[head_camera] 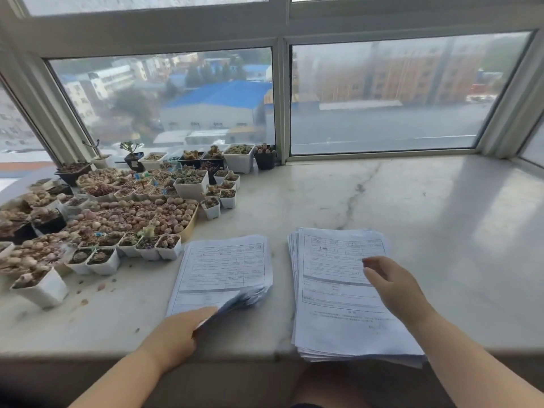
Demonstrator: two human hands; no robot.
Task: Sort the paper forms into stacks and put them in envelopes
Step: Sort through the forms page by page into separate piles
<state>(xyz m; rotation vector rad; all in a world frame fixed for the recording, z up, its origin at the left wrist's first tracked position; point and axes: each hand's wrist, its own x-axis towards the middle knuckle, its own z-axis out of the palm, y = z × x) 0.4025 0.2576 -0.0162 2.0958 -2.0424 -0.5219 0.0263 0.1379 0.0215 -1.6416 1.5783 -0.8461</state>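
At lower centre, the left hand [179,334] pinches the near corner of the left stack of forms [226,269]. The right hand [394,287] hovers, grip loosely apart, over the right stack [338,307] on the worktop [441,219].

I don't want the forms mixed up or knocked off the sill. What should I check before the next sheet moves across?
1. Two stacks apart: ok, left stack and right stack have bare sill between.
2. Left hand on its stack's near corner: ok.
3. Right hand gripping a sheet: cannot tell.
4. Right stack overhangs sill edge: not ok.
5. Succulent pots crowd left stack: not ok.
6. Envelopes ready: cannot tell, none visible.
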